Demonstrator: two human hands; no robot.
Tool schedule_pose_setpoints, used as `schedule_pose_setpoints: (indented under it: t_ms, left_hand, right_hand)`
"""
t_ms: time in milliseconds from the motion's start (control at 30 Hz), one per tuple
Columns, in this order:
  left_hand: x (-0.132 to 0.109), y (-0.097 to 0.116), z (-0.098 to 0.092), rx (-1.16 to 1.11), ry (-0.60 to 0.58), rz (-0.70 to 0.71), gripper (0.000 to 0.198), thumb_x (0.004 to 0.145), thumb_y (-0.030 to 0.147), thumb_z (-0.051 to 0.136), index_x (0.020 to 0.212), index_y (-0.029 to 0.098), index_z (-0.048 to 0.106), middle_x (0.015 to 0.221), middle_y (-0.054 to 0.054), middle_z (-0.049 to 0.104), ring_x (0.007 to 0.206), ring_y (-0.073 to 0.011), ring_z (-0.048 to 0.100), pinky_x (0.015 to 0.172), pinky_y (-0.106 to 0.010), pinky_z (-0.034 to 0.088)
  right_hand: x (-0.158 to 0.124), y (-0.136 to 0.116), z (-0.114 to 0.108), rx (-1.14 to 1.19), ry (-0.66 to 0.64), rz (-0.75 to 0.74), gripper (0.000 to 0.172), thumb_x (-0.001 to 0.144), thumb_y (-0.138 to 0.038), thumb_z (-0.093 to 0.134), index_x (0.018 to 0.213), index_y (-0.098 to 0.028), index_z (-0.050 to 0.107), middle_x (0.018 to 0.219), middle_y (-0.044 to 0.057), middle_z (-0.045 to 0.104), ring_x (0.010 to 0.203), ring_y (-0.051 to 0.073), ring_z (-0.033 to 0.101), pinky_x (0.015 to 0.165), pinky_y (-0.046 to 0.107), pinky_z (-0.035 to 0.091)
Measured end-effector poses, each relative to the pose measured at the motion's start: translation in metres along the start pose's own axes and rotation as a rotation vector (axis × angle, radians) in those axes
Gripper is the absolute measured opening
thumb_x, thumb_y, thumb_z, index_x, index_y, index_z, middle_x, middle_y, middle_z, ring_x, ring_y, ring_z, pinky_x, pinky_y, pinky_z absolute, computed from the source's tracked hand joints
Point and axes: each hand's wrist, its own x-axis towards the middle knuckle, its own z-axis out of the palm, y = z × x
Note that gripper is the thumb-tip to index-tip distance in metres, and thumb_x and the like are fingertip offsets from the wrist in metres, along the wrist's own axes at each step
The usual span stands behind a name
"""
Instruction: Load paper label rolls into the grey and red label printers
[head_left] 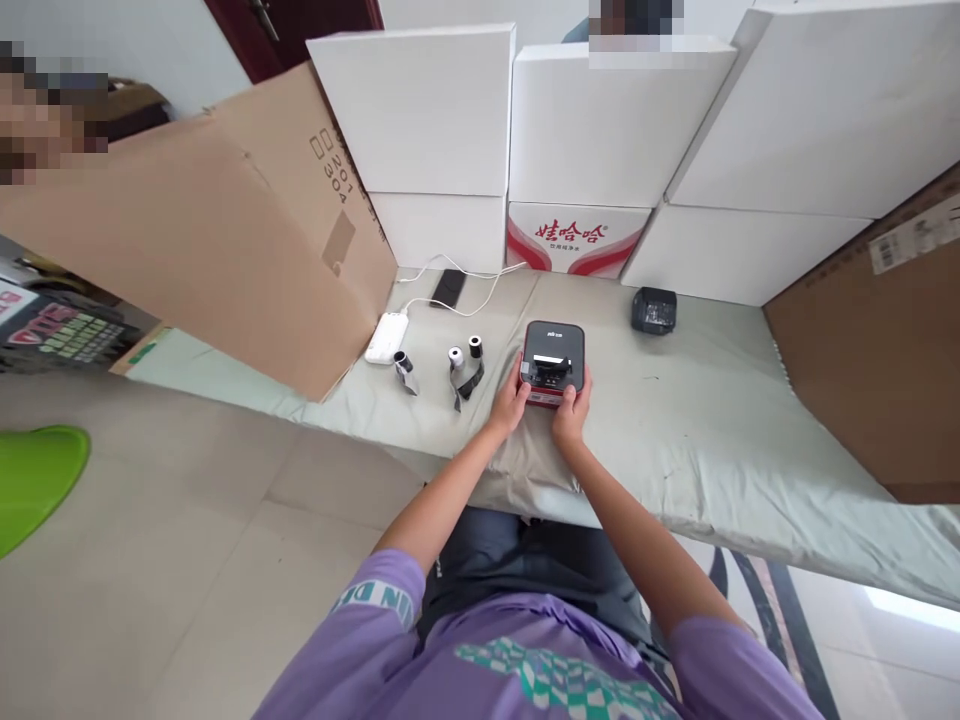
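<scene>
A black box with red lower sides point(554, 345) and a printed top rests on the cloth-covered surface in front of me. My left hand point(511, 400) grips its left side near the front corner, thumb at the edge. On the opposite side, my right hand point(572, 410) grips it with the thumb at the front edge. To the left of the box stand two small cylinders point(466, 370) with dark, strap-like pieces around them. Farther left is one more small dark-topped cylinder point(405, 372). Their exact kind is unclear.
A white power bank point(387, 338) with a white cable lies left, near a black flat device point(448, 288). A dark blocky object point(654, 311) sits back right. White boxes point(442, 110) and cardboard panels point(247, 220) wall in the surface. A green stool point(41, 485) stands left. Other people are partly visible.
</scene>
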Motion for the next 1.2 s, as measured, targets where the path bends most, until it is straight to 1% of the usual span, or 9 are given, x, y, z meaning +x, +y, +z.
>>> schedule_pose_setpoints:
  t_ms: [233,333,467,567,633,767,867,967,1200]
  left_hand:
    - [0.01,0.005,0.0,-0.017,0.028,0.047,0.087,0.104,0.074,0.034,0.173,0.021,0.027,0.181,-0.012,0.03,0.169,-0.0237,0.029,0.138,-0.04,0.02]
    - [-0.008,0.017,0.002,-0.009,0.062,-0.006,0.08,0.106,0.065,0.034,0.173,0.022,0.027,0.182,-0.01,0.03,0.169,-0.0226,0.027,0.139,-0.04,0.02]
    - [-0.106,0.023,0.002,0.161,0.166,-0.041,0.071,0.105,0.059,0.04,0.168,0.026,0.038,0.176,-0.008,0.042,0.165,-0.0272,0.035,0.137,-0.047,0.026]
    - [-0.192,0.014,-0.009,0.5,0.207,-0.172,0.048,0.103,0.05,0.042,0.131,0.025,0.073,0.135,-0.016,0.073,0.138,-0.035,0.062,0.125,-0.054,0.043]
    - [-0.221,0.008,-0.02,0.706,0.109,-0.285,0.04,0.104,0.038,0.042,0.117,0.025,0.078,0.123,-0.015,0.077,0.127,-0.0348,0.067,0.117,-0.052,0.048]
    - [-0.2,0.007,-0.039,0.992,-0.044,-0.344,0.04,0.103,0.031,0.047,0.123,0.018,0.079,0.13,-0.018,0.077,0.133,-0.0374,0.065,0.121,-0.051,0.043]
    - [-0.167,0.003,-0.045,1.035,-0.17,-0.379,0.04,0.101,0.032,0.053,0.121,0.013,0.081,0.123,-0.022,0.079,0.131,-0.0397,0.068,0.124,-0.052,0.04]
    - [-0.145,-0.008,-0.05,1.024,-0.195,-0.384,0.041,0.098,0.031,0.059,0.128,0.013,0.079,0.134,-0.022,0.077,0.137,-0.0416,0.065,0.125,-0.054,0.039]
    - [-0.118,-0.025,-0.054,0.943,-0.303,-0.304,0.057,0.099,0.031,0.061,0.155,0.026,0.062,0.157,-0.01,0.066,0.161,-0.0307,0.042,0.137,-0.047,0.025]
  right_hand:
    - [0.003,-0.001,0.002,0.023,-0.018,-0.015,0.074,0.1,-0.062,0.04,0.162,-0.021,0.043,0.164,0.017,0.052,0.155,0.029,0.047,0.132,0.053,0.034]
    - [0.002,-0.004,0.002,0.027,-0.03,-0.008,0.074,0.099,-0.062,0.04,0.161,-0.022,0.043,0.163,0.016,0.052,0.156,0.028,0.046,0.133,0.052,0.032]
    - [0.002,-0.007,0.001,0.03,-0.039,0.009,0.077,0.098,-0.062,0.039,0.162,-0.019,0.042,0.167,0.016,0.049,0.156,0.027,0.046,0.133,0.049,0.033]
    - [0.002,-0.006,0.001,0.034,-0.049,0.04,0.076,0.098,-0.059,0.04,0.163,-0.019,0.04,0.167,0.016,0.049,0.155,0.027,0.048,0.132,0.049,0.035]
    - [0.002,-0.005,0.002,0.042,-0.052,0.045,0.075,0.098,-0.057,0.04,0.163,-0.02,0.04,0.167,0.016,0.049,0.155,0.027,0.048,0.132,0.049,0.035]
    - [0.003,-0.002,0.003,0.057,-0.049,0.017,0.073,0.098,-0.055,0.042,0.162,-0.019,0.041,0.165,0.017,0.051,0.154,0.028,0.048,0.132,0.05,0.034]
    - [0.004,0.0,0.003,0.046,-0.05,0.015,0.073,0.098,-0.055,0.042,0.161,-0.019,0.041,0.165,0.016,0.051,0.153,0.028,0.049,0.132,0.05,0.035]
    - [0.004,0.0,0.003,0.035,-0.051,0.016,0.071,0.099,-0.055,0.041,0.16,-0.019,0.041,0.166,0.015,0.051,0.152,0.027,0.05,0.131,0.049,0.036]
    - [0.004,0.003,0.004,0.076,-0.022,-0.006,0.069,0.099,-0.054,0.045,0.158,-0.017,0.046,0.163,0.017,0.054,0.15,0.028,0.053,0.13,0.049,0.038]
